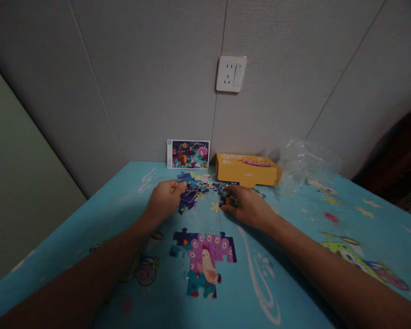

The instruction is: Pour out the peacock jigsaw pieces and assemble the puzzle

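My left hand (166,198) is closed in a pinch at the left side of a loose heap of jigsaw puzzle pieces (205,183). A dark puzzle piece (189,196) shows beside its fingertips; what the fingers grip is partly hidden. On the heap's right side, my right hand (245,203) curls its thumb and fingers around several puzzle pieces (230,200). Closer to me lies a joined section of puzzle (208,258), with a pink-purple fan shape, a pale bird-like figure and teal lower pieces.
A picture card (188,154) leans against the grey wall (157,82). Beside it sits a yellow box (248,170), with a crumpled clear plastic bag (294,164) to its right. A blue cartoon-print cloth (294,283) covers the table. A socket (231,74) is on the wall.
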Available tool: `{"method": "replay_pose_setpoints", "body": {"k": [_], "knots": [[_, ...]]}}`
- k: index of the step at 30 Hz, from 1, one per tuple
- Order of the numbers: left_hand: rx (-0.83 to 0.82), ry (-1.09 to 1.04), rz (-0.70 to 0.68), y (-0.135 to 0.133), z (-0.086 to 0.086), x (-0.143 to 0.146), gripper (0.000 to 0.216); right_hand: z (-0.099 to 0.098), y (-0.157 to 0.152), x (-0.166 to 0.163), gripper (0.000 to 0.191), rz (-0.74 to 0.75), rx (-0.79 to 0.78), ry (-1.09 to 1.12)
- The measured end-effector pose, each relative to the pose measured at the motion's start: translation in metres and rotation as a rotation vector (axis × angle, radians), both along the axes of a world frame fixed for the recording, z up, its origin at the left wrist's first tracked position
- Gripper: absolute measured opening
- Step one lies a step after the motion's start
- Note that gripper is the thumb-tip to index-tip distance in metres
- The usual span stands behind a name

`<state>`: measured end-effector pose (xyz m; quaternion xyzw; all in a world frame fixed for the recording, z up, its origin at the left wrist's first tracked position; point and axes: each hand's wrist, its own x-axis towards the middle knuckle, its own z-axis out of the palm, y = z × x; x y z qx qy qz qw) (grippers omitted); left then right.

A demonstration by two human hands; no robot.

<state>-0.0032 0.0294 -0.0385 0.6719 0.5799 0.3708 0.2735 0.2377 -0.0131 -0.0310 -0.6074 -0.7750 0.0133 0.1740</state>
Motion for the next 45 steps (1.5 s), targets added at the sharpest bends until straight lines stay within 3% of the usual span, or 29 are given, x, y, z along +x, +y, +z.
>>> {"method": "replay_pose_setpoints", "body": {"k": [9, 12, 16, 18, 20, 24, 31, 37, 42, 45], "knots": [[-0.097, -0.003, 0.008, 0.0, 0.001, -0.002, 0.046, -0.006, 0.003, 0.001, 0.056, 0.064, 0.003, 0.094], [-0.015, -0.017, -0.155, -0.007, 0.007, 0.003, 0.04, -0.005, 0.003, 0.0, 0.055, 0.132, 0.071, 0.15], [0.107, 0.074, -0.392, -0.018, 0.009, 0.01, 0.023, 0.002, -0.003, -0.005, 0.025, 0.271, 0.189, 0.253], [0.117, 0.101, -0.452, -0.022, 0.008, 0.013, 0.039, 0.006, -0.007, -0.011, 0.013, 0.306, 0.254, 0.321], [0.109, 0.106, -0.525, -0.025, 0.007, 0.014, 0.047, 0.007, -0.011, -0.017, 0.011, 0.312, 0.297, 0.403], [0.044, 0.043, -0.632, -0.029, 0.005, 0.017, 0.022, 0.004, -0.016, -0.025, 0.017, 0.304, 0.269, 0.533], [-0.05, -0.144, -0.565, -0.031, 0.008, 0.019, 0.011, 0.003, -0.016, -0.023, 0.028, 0.256, 0.218, 0.52], [-0.093, -0.235, -0.517, -0.033, 0.013, 0.02, 0.015, 0.003, -0.012, -0.018, 0.034, 0.175, 0.209, 0.496], [-0.021, -0.312, -0.269, -0.023, 0.014, 0.016, 0.023, 0.002, 0.004, 0.003, 0.039, -0.035, 0.218, 0.646], [-0.017, -0.397, -0.1, -0.015, 0.013, 0.012, 0.024, 0.006, 0.012, 0.017, 0.042, -0.189, 0.239, 0.487]]}}
